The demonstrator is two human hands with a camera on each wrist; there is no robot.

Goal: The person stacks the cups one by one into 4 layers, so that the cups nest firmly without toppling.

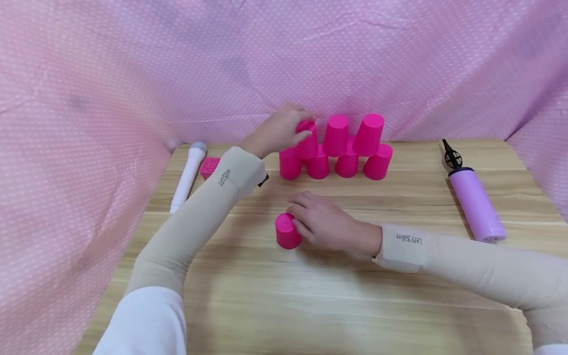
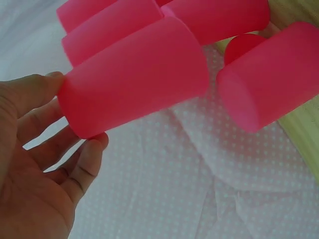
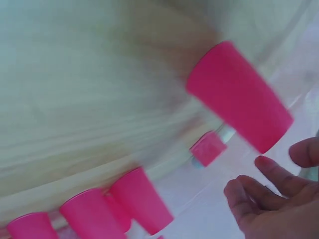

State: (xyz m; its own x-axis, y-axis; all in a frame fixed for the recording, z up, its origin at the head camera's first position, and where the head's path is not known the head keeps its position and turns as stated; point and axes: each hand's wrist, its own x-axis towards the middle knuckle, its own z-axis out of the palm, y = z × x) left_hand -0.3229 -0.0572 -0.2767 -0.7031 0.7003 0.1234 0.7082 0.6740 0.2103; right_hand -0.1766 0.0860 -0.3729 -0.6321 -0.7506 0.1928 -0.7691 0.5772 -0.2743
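Observation:
Along the back of the table stand upside-down pink cups in two tiers: several in the lower row [image 1: 347,165], 3 above. My left hand [image 1: 281,129] pinches the closed end of the upper tier's leftmost cup [image 2: 137,79] between thumb and fingers. That cup rests over the lower cups at the left; its contact with them is partly hidden. Nearer to me, a lone pink cup [image 1: 286,235] stands upside down on the wood. Beside its right side is my right hand [image 1: 326,223], fingers loosely bent. In the right wrist view a small gap shows between these fingertips and the cup [image 3: 239,97].
On the left lie a white microphone-shaped object [image 1: 188,172] and a pink box [image 1: 208,166], partly behind my left forearm. A purple hand pump [image 1: 476,202] with a black nozzle lies on the right. Pink dotted cloth [image 1: 284,54] hangs behind the wooden table [image 1: 284,305].

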